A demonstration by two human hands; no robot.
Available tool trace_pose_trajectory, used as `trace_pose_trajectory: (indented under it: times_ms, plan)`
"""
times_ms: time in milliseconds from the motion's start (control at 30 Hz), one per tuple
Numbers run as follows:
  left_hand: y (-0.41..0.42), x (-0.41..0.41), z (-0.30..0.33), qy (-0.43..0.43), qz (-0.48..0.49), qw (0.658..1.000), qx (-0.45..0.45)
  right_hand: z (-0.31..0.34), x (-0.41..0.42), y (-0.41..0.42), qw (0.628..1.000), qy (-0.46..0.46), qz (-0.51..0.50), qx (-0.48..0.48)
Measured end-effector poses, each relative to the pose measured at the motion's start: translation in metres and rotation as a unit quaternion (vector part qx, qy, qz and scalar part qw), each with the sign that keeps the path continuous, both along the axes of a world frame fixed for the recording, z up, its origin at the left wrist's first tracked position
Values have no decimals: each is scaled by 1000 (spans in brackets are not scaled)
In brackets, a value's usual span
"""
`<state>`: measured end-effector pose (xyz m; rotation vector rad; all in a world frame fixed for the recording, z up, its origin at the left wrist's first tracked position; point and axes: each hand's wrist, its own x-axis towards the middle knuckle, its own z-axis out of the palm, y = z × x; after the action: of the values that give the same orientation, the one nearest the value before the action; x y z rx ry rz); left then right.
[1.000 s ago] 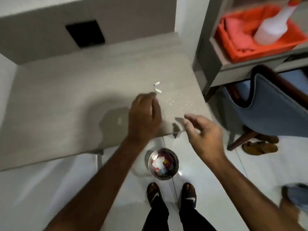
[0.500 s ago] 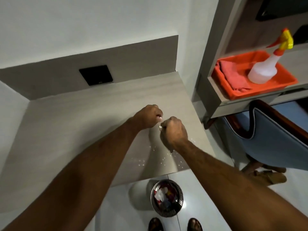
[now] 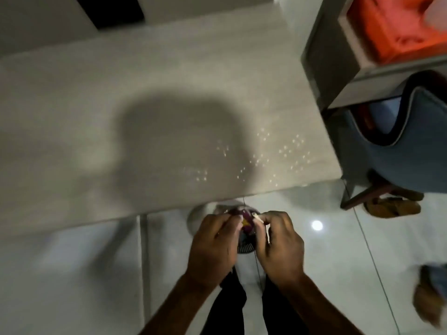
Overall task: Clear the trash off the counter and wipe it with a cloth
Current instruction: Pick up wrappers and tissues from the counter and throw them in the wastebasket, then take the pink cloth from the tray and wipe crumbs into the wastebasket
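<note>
My two hands hang side by side over the metal mesh trash bin (image 3: 244,249), which stands on the floor just past the counter's front edge. My right hand (image 3: 280,245) pinches a small white scrap (image 3: 255,215) between thumb and fingertips. The fingers of my left hand (image 3: 215,243) are curled shut, and whatever is inside them is hidden. A purple wrapper (image 3: 248,223) shows in the bin between my hands. The beige counter (image 3: 96,105) carries several small white crumbs (image 3: 266,155) near its right front corner. A red cloth (image 3: 396,32) lies in an orange tray on the shelf at upper right.
A grey shelf unit (image 3: 321,68) stands against the counter's right end. Below it is a blue chair (image 3: 411,146), with brown sandals (image 3: 391,206) on the glossy white floor. A black wall plate (image 3: 113,10) sits behind the counter. My legs are directly under my hands.
Both hands have come back from the counter, where they pinched the two white scraps, down to above the bin. The scraps are gone from the counter. The view has tilted down.
</note>
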<state>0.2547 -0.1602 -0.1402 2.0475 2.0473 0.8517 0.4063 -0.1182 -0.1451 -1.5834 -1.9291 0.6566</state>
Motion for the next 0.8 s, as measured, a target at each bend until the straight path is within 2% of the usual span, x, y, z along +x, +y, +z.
trace_pose_trajectory:
  times_ms: [133, 233, 367, 567, 667, 800]
  plan:
    - [-24, 14, -93, -21, 13, 992, -123, -110, 16, -25, 992, -68, -1, -103]
    - [-23, 11, -160, -27, 40, 971, -233, -180, 23, -28, 977, -111, 1, -183]
    - [-14, 8, -241, -10, 81, 948, -308, -258, 16, -23, 953, -176, 9, -248]
    - [-2, 25, -310, -28, 71, 950, -304, -321, -1, -13, 935, -193, 0, -299]
    - [-4, 29, -325, -32, 65, 934, -350, -333, 2, -9, 936, -184, 0, -301]
    - [-7, 28, -299, 57, 11, 943, -329, -310, 19, -9, 957, -141, 38, -251]
